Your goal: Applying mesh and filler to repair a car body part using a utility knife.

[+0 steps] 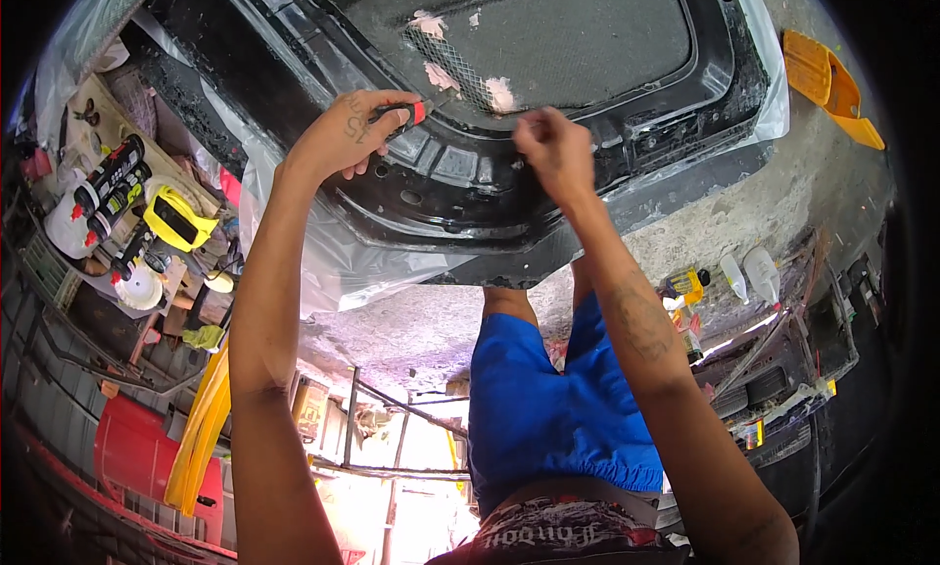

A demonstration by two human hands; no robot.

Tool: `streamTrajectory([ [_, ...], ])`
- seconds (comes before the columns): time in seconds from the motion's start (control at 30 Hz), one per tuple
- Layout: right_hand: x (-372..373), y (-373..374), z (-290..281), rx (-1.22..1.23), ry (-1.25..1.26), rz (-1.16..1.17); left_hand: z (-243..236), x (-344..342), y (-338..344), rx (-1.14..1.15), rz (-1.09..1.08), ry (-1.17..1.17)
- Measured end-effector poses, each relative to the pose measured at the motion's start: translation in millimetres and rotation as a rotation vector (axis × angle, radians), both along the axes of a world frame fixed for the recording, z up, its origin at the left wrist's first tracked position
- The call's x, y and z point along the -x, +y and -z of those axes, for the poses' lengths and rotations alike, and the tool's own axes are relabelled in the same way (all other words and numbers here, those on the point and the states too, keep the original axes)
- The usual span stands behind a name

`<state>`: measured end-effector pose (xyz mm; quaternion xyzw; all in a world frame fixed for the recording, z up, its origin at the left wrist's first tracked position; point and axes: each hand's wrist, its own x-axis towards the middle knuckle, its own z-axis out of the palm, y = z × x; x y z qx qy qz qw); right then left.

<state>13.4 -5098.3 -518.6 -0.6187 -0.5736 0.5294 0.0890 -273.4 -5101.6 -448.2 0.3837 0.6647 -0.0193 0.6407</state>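
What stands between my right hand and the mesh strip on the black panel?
A pink putty-like patch lies at the near end of the mesh strip, on the side toward your right hand. Nothing else visible stands between them.

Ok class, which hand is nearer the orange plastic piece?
Right. The right hand is left of the orange piece, not touching it; the left hand, holding a red-tipped tool, is farther left.
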Motion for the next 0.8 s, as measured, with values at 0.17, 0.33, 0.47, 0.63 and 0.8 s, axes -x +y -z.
streamTrajectory([
  [0.17, -124.6, -8.1, -29.5, 0.061, -0.036, 0.305, 0.7, 2.1, 1.0, 0.032, 0.013, 0.01],
  [0.33, -267.6, -52.4, -41.0, 0.163, -0.246, 0.437, 2.8, 2.0, 4.0, 0.006, 0.063, -0.013],
  [0.47, -384.1, -115.6, -33.9, 0.195, -0.499, 0.276, 11.2, -2.6, 12.5, 0.0, 0.063, -0.064],
  [0.63, -374.6, -180.9, -35.4, 0.575, -0.647, 0.359, 6.5, 11.8, 5.9, 0.052, 0.077, -0.039],
  [0.8, -416.5, -219.2, -28.9, 0.538, -0.507, 0.266, 12.8, 5.8, 15.9, 0.049, 0.098, -0.09],
])
